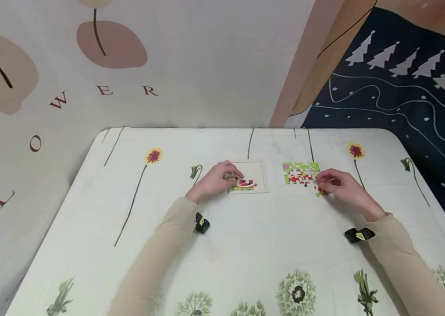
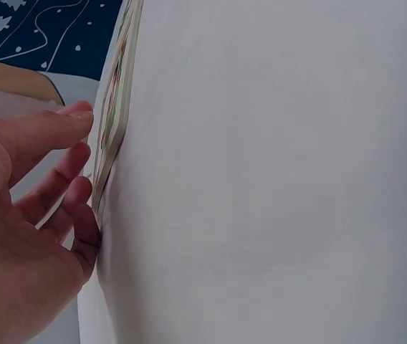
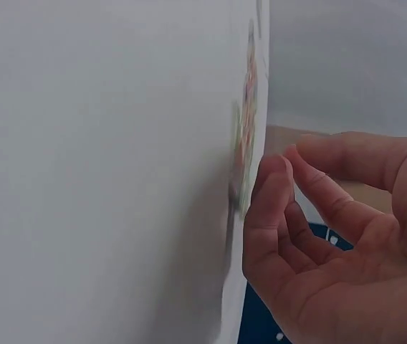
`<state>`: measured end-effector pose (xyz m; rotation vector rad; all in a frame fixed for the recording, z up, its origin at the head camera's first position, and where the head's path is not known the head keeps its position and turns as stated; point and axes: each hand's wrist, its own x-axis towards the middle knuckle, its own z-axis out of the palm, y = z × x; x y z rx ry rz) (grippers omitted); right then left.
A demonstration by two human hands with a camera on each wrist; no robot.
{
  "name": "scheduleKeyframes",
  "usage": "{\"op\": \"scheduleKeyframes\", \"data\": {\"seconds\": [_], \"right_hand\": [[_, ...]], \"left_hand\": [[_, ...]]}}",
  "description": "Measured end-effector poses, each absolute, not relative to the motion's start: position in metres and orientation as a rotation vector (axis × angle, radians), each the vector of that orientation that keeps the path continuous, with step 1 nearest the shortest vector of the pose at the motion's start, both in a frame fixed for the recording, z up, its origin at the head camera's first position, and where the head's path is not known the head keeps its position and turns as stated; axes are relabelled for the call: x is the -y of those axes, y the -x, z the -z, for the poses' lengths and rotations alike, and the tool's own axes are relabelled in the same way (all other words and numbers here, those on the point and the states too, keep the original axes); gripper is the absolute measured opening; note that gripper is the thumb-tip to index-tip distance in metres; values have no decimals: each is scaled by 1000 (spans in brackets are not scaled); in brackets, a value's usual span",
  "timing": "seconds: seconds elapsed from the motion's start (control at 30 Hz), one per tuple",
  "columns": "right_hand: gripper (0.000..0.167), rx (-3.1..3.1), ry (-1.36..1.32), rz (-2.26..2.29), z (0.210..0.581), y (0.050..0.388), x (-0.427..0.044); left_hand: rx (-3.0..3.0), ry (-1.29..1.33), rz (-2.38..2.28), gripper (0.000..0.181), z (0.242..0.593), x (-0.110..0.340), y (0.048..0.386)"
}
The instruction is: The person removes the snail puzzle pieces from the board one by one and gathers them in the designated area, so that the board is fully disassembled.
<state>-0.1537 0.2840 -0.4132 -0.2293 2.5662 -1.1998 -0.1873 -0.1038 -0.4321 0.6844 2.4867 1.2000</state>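
Observation:
A shallow, pale puzzle tray [image 1: 265, 177] lies toward the back of the table, with several joined jigsaw pieces [image 1: 244, 185] in its lower left part. My left hand [image 1: 218, 177] is over the tray's left edge, fingers loosely bent; the left wrist view shows nothing held. To the right, a group of colourful jigsaw pieces [image 1: 300, 173] in green, red and white lies on the cloth. My right hand [image 1: 340, 186] hovers at that group's right end, thumb and fingertips close together. No piece shows between them in the right wrist view. Part of a jigsaw piece [image 1: 321, 193] appears below its fingers.
A white flower-printed cloth [image 1: 273, 232] covers the table. Behind stands a pale printed curtain [image 1: 206, 66], and at the right a dark blue cloth [image 1: 404, 101] with white trees. Black straps with cameras sit on the left wrist [image 1: 201, 223] and right wrist [image 1: 359, 235].

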Motion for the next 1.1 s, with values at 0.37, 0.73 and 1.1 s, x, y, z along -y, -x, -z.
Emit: {"op": "scheduleKeyframes", "data": {"seconds": [0.37,0.73,1.1], "right_hand": [[28,-2530,377,1297,412,158,-246],[23,-2497,473,1361,417,164,-215],[21,-2438,571,1379,418,173,-184]], "left_hand": [[-2405,-707,-1228,30,436,112,193],[-2366,-675,-1227,27,435,110,195],[-2335,-636,-1224,26,436,110,196]]}}
